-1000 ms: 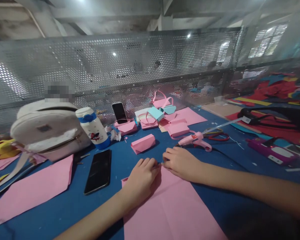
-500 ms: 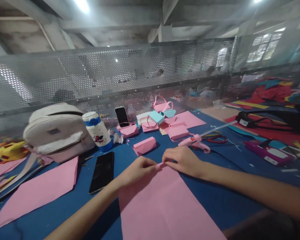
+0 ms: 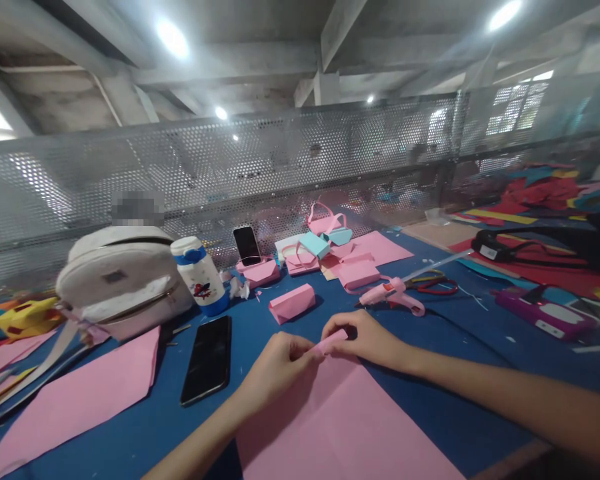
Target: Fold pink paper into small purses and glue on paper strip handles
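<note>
A large sheet of pink paper [image 3: 340, 420] lies on the blue table in front of me, its far edge turned up into a narrow fold. My left hand [image 3: 283, 367] pinches that fold from the left. On its other side my right hand [image 3: 367, 339] grips the same edge between thumb and bent fingers. Just beyond my hands sits a small folded pink paper box [image 3: 293, 303]. To the right of it a pink glue gun [image 3: 393, 295] rests on the table, with a clear glue stick in its back.
A black phone [image 3: 207, 360] and more pink paper [image 3: 80, 393] lie to the left. Behind them stand a white backpack [image 3: 125, 280] and a bottle [image 3: 200, 277]. Small paper bags [image 3: 260, 272], scissors [image 3: 437, 285] and a purple device [image 3: 545, 313] lie farther back and right.
The folded far edge of the pink paper is now lifted and shows as a wider strip between my fingers. The camera has tilted up slightly.
</note>
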{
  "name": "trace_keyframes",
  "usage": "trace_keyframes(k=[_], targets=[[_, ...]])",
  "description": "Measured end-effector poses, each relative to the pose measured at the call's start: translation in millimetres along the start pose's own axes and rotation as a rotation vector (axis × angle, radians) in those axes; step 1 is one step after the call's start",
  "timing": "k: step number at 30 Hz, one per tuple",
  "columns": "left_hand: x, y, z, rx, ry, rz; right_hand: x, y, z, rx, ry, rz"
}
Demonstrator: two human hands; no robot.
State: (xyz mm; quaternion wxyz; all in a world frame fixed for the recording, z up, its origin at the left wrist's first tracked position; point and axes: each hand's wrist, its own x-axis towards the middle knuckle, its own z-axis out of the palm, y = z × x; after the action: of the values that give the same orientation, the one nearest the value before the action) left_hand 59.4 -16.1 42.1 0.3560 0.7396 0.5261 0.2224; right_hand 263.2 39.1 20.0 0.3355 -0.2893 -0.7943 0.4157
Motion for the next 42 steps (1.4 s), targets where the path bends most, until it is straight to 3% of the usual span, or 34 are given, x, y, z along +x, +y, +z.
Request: trace_keyframes(k=[8,23,37,42], targets=[[0.8,4.8,3.0,0.004,-0.019,-0.011,-2.6,0.6,1.9,0.017,0.007,0.021],[-1.7,13.4,10.2,0.140,0.074,0.012,-3.9,-9.9,1.6,0.066,0.020,-0.016],[-5.1,18.7,-9.2,0.112,0.095,0.055,5.9,-4.0,-21.6,0.162,0.162,-0.030],[-6.5,18.0,-10.9,0.069,0.113,0.050,2.4,-6.5,-17.3,0.215,0.160,-0.046]])
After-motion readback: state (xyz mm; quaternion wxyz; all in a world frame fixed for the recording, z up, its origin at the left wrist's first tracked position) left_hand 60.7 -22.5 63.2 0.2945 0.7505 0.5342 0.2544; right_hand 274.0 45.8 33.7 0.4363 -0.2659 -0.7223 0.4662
